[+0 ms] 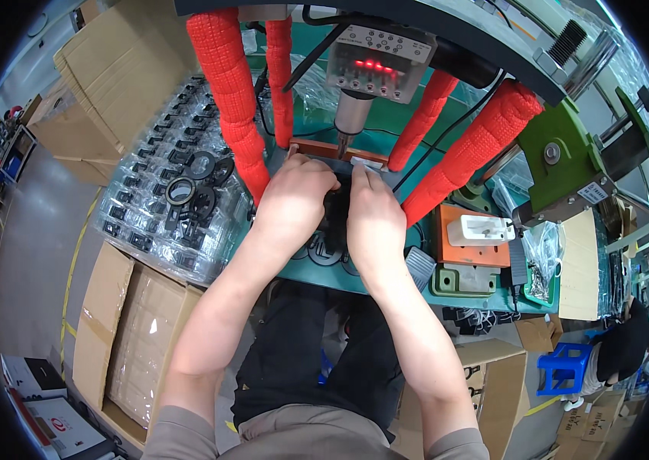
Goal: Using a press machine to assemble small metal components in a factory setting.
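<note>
Both the left hand (294, 201) and right hand (374, 218) close together on a small dark part (337, 215) beneath the press tip (345, 146), apparently light, rigid, best gripped by its edges.

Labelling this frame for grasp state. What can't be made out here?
Head view only:
- Dark part between the hands: mostly covered by left hand and right hand; its kind is unclear.
- Fingertips: tucked under the hands, grip unreadable.
- Press tip: contact point hidden behind the hands.
- Small black parts in the clear trays: too small, blurred by plastic glare.
- Co-worker: distorted at the fisheye rim.
</note>
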Motion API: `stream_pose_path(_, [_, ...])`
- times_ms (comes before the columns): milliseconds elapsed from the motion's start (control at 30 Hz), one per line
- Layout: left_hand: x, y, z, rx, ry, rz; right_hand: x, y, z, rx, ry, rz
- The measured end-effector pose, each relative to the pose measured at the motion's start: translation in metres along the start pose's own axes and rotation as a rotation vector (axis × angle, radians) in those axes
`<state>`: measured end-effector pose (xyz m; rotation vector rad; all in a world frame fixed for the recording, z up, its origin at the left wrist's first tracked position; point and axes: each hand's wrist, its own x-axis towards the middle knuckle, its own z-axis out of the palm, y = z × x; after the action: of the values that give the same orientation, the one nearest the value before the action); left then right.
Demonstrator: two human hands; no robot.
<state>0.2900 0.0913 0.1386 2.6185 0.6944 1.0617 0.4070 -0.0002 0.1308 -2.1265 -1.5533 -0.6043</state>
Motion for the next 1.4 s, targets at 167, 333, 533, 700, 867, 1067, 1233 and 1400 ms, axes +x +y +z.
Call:
stream_pose_path(167, [-0.008,0.009,-0.003,-0.046,0.153,0.025,-0.011,0.004,-0.014,0.056,0.030,-0.032])
stream_pose_path(333, [-0.057,0.024,0.003,-0.073,0.246,0.052,-0.025,0.006,-0.029,0.120,-0.017,-0.043])
stream_pose_path(533, [-0.071,0.022,0.019,-0.031,0.233,0.006,-0.029,0.000,-0.021,0.134,0.000,-0.101])
stream_pose_path(700, [-0.069,0.017,0.024,-0.023,0.202,0.032,-0.026,-0.001,-0.016,0.113,0.009,-0.106])
stream_pose_path(867, [-0.066,0.019,0.023,0.097,0.122,0.071,-0.039,0.001,-0.018,0.189,0.040,-0.113])
stream_pose_path(1067, [-0.058,0.015,0.028,0.136,0.138,0.079,-0.072,0.003,-0.038,0.257,-0.027,-0.038])
stream_pose_path(1233, [-0.047,0.008,0.036,0.146,0.139,0.039,-0.091,0.009,-0.050,0.323,-0.044,-0.039])
stream_pose_path(1400, [-0.041,0.005,0.042,0.131,0.196,0.041,-0.118,0.016,-0.072,0.470,-0.069,-0.003])
